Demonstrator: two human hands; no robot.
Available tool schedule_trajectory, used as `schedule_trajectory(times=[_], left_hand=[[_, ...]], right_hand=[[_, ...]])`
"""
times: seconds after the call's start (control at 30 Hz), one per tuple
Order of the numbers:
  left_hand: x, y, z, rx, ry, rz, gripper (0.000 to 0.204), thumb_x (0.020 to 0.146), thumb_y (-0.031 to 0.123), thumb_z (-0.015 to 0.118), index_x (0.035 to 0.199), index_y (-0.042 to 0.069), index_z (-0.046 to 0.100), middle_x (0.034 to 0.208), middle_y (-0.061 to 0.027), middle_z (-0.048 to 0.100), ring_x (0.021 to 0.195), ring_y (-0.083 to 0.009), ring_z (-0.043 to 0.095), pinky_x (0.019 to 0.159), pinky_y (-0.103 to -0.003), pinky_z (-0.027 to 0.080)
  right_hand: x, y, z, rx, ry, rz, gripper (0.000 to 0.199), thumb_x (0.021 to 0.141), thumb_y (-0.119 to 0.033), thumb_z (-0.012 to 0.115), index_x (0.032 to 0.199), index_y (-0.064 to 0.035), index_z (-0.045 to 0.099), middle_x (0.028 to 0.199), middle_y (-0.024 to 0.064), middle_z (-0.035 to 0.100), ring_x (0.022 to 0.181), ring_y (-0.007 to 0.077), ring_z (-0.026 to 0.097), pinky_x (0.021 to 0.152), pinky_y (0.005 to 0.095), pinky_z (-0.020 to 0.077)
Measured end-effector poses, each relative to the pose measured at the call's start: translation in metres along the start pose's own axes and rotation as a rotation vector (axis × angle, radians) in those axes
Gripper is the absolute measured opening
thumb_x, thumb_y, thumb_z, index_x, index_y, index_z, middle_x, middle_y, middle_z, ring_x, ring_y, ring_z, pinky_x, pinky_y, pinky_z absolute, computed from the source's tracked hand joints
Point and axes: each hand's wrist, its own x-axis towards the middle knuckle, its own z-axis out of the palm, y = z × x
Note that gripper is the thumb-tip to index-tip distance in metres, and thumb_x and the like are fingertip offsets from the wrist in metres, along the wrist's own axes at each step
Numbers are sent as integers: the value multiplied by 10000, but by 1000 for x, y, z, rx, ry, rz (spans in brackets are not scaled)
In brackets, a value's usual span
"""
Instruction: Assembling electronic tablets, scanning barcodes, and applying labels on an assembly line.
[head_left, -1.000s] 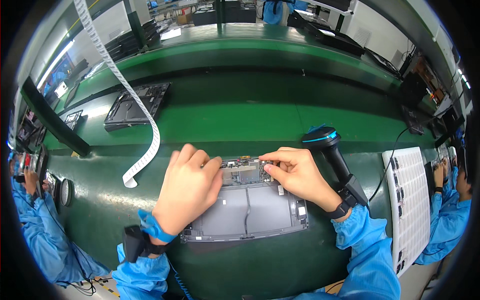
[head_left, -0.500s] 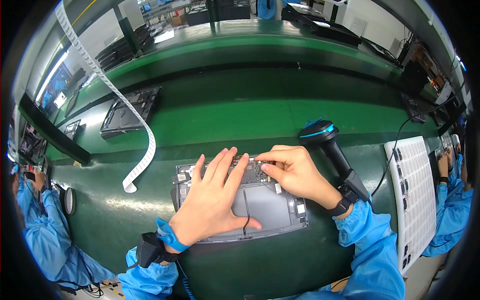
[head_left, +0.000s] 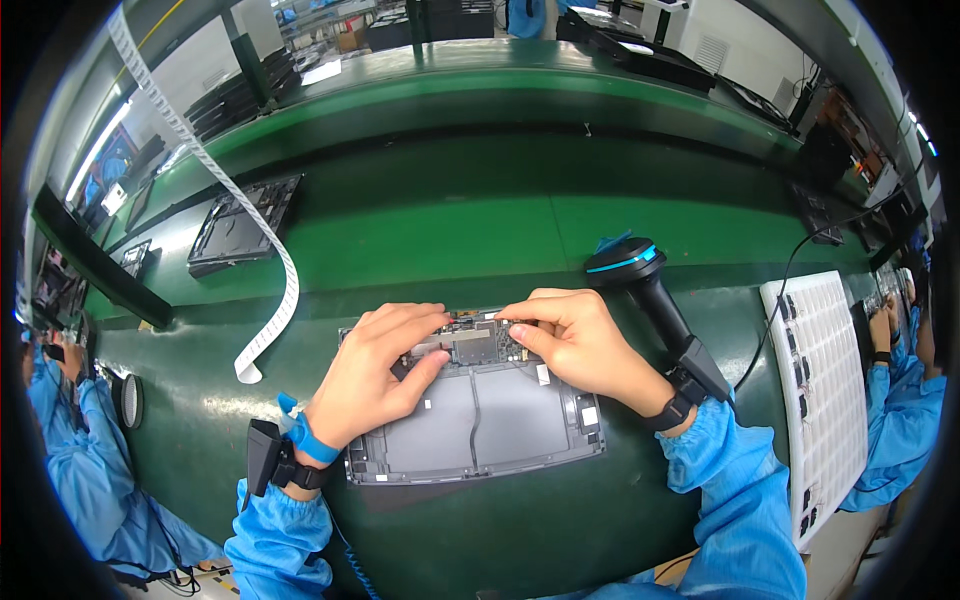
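Note:
In front of me lies an opened grey laptop base [head_left: 525, 425], with a circuit board [head_left: 476, 345] along its far side and a thin dark cable [head_left: 474, 420] running down its middle. My left hand [head_left: 385, 370] rests over the far left part of the base. Its fingers stretch over the board's left end and its thumb stands apart, with nothing seen in it. My right hand [head_left: 580, 340] is closed in a pinch at the board's far right. Whatever its fingertips hold is too small or hidden to name.
Right of the base, a black handheld scanner [head_left: 660, 310] leans in its stand. Beyond it stands a white compartment tray [head_left: 830, 400] with small black parts. A paper label strip [head_left: 270, 230] hangs at left, before another laptop base [head_left: 245, 225]. Co-workers in blue sit at both sides.
My left hand has drawn back left from the middle of the base, its fingers now closer together, uncovering the board and cable. My right hand keeps its pinch at nearly the same place.

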Motion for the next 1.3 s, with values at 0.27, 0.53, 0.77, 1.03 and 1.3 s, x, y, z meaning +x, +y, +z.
schedule_trajectory(times=[0.27, 0.53, 0.77, 1.03, 1.3], left_hand=[[0, 0, -6, -50, -28, -16, 324, 861, 79, 783, 1168, -8, 728, 1289, -190, 711, 1150, -369, 682, 1006, -432, 520], [-1, -3, -3, 6, -19, -32, 314, 875, 135, 808, 1161, 24, 740, 1259, -139, 722, 1116, -341, 681, 968, -432, 521], [-1, -6, -2, 28, -44, -8, 345, 861, 159, 821, 1169, 17, 755, 1241, -132, 720, 1073, -338, 681, 946, -425, 524], [-2, -4, -3, 43, -9, -17, 329, 857, 152, 823, 1152, 20, 759, 1219, -125, 723, 1026, -313, 681, 922, -414, 514], [-3, -9, 1, 1, 8, -21, 327, 838, 140, 832, 1134, 23, 757, 1211, -112, 725, 997, -299, 678, 882, -397, 498]], right_hand=[[1, -10, -1, -144, 26, -76, 186, 929, -3, 695, 1095, 19, 777, 822, 110, 685, 609, 160, 603, 563, 323, 457], [-2, -7, 5, -160, 58, -72, 175, 913, -8, 713, 1075, 27, 768, 784, 111, 653, 581, 178, 581, 547, 333, 439], [-4, -3, 4, -198, 67, -157, 223, 888, 32, 723, 1108, 27, 761, 905, 105, 678, 616, 177, 609, 566, 328, 480], [-29, -1, -11, -316, 60, -419, 350, 757, 32, 807, 1101, 28, 738, 1343, 242, 590, 1138, 329, 669, 940, 388, 576], [-31, 4, -10, -333, 50, -357, 161, 798, 82, 760, 948, 35, 723, 1243, 203, 656, 1083, 326, 691, 932, 385, 587]])
